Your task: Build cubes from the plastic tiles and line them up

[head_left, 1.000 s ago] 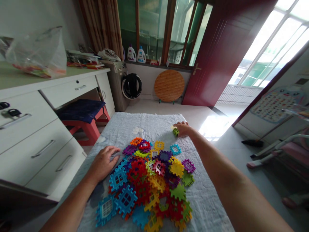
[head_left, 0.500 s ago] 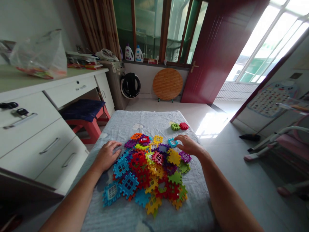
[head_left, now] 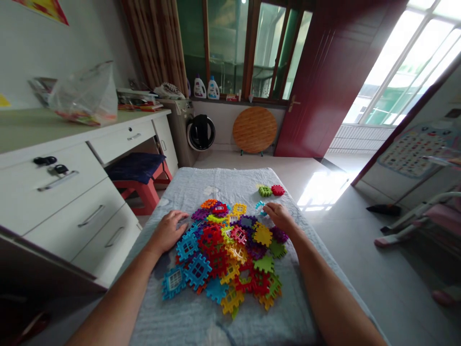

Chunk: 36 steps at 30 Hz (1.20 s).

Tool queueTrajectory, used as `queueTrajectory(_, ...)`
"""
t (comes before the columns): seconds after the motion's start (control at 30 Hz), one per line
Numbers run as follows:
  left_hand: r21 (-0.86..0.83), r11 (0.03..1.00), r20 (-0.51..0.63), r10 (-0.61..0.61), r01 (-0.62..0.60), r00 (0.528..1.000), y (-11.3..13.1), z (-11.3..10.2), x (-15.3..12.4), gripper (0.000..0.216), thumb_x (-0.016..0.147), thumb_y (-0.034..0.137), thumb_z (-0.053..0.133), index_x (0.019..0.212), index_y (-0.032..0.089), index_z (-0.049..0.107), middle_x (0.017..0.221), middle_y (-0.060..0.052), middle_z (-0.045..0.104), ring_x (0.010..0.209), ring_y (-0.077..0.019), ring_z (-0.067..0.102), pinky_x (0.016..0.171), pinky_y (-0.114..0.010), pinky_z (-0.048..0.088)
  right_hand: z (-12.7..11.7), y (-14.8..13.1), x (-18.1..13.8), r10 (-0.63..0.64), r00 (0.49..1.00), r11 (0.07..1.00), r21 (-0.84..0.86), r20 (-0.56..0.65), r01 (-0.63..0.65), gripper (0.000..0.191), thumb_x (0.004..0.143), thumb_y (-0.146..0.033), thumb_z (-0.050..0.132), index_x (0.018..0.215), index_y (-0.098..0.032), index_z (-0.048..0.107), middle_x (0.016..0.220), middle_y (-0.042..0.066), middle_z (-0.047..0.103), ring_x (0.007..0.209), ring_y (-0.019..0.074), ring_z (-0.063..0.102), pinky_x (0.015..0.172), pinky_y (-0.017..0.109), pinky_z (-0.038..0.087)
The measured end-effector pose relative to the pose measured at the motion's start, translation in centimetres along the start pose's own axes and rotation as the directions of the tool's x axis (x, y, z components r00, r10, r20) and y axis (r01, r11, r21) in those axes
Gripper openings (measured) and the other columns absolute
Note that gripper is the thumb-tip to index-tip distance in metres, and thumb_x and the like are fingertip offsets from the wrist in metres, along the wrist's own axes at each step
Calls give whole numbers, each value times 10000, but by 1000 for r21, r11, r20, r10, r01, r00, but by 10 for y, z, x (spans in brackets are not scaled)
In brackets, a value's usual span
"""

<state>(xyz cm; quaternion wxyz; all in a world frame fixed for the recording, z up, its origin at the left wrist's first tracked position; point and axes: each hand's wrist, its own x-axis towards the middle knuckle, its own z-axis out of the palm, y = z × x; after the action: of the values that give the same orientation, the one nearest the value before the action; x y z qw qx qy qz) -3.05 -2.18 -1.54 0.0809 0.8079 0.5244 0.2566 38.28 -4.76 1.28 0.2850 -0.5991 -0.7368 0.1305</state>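
A heap of flat plastic interlocking tiles [head_left: 230, 254] in red, blue, yellow, green and purple lies on a pale blue quilted cloth [head_left: 216, 180]. My left hand [head_left: 169, 229] rests flat on the cloth at the heap's left edge, fingers spread and touching blue tiles. My right hand [head_left: 280, 216] is at the heap's far right edge, fingers curled over a light blue tile [head_left: 260, 206]. A green tile [head_left: 265, 191] and a red tile [head_left: 277, 190] lie side by side apart from the heap, beyond my right hand.
White desk with drawers [head_left: 68, 192] stands to the left, a clear plastic bag [head_left: 84, 93] on top. A red stool with a blue cushion [head_left: 139, 175] sits under it. Washing machine [head_left: 190, 129], round wooden tabletop [head_left: 254, 129] and dark red door [head_left: 324, 77] are behind.
My right hand left the green and red tiles at the far end and drew back to the heap, settling on the light blue tile. My left hand stayed in place.
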Motion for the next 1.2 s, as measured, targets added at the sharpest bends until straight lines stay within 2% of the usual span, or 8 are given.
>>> queueTrajectory(0.07, 0, 1000, -8, 1, -1, 1000, -1, 0, 0, 357, 810, 368, 473, 1034, 154, 651, 1076, -117, 622, 1056, -277, 579, 981, -417, 443, 0, 3, -1, 82, 996, 992, 103, -43, -78, 352, 932, -389, 368, 966, -183, 651, 648, 15, 640, 597, 151, 567, 612, 263, 418)
queueTrajectory(0.13, -1, 1000, -16, 3, -3, 1000, -1, 0, 0, 348, 806, 371, 479, 1029, 166, 652, 1070, -107, 626, 1048, -274, 583, 975, -412, 448, 2, 8, -2, 121, 990, 987, 115, -70, -113, 340, 911, -368, 404, 1085, -169, 617, 645, 11, 636, 575, 154, 559, 601, 270, 423)
queueTrajectory(0.3, -8, 1000, -20, -2, 1, 1000, 0, 0, 0, 326, 800, 360, 480, 1015, 184, 652, 1064, -88, 627, 1040, -253, 586, 971, -374, 452, 3, 21, -1, 56, 988, 997, -53, -143, -64, 281, 842, -350, 524, 1006, -166, 659, 925, 86, 653, 790, 192, 586, 751, 319, 451)
queueTrajectory(0.47, 0, 1000, -28, -18, 18, 999, -1, 1, 0, 325, 799, 373, 482, 1010, 196, 655, 1070, -83, 626, 1043, -255, 585, 972, -381, 453, -2, 18, -3, 41, 997, 996, -73, -64, -46, 271, 823, -386, 576, 982, -184, 664, 958, 77, 652, 837, 193, 582, 783, 319, 449)
queueTrajectory(0.67, -6, 1000, -21, -18, 17, 1000, -2, 2, 0, 337, 803, 379, 478, 1014, 184, 653, 1072, -94, 621, 1046, -263, 583, 975, -396, 449, -5, 17, -6, 44, 997, 976, -216, 69, -28, 272, 756, -261, 650, 1016, -180, 658, 972, 70, 633, 862, 189, 568, 859, 329, 413)
queueTrajectory(0.9, -24, 997, -21, -80, 80, 997, 4, -1, 3, 355, 763, 391, 483, 980, 176, 664, 1065, -100, 632, 1042, -259, 592, 978, -375, 452, -7, 13, -10, 21, 995, 977, -212, 101, 0, 361, 763, -423, 657, 1047, -200, 653, 978, 67, 610, 882, 205, 564, 820, 317, 426)
queueTrajectory(1.03, 22, 989, 78, -146, 145, 986, 15, -11, 16, 354, 730, 329, 468, 967, 172, 678, 1043, -95, 652, 1012, -249, 616, 965, -354, 459, -7, 9, -12, 6, 993, 972, -233, 121, 22, 415, 701, -351, 705, 1075, -185, 640, 1006, 82, 597, 942, 230, 553, 867, 336, 422)
queueTrajectory(1.2, 97, 990, 177, -121, 105, 977, 43, -23, 44, 410, 768, 343, 460, 1078, 150, 648, 1142, -113, 630, 1093, -237, 589, 1000, -310, 417, -2, 10, -12, -23, 997, 981, -192, 70, 36, 463, 720, -278, 647, 1169, -185, 587, 1103, 88, 587, 1044, 240, 529, 945, 354, 396)
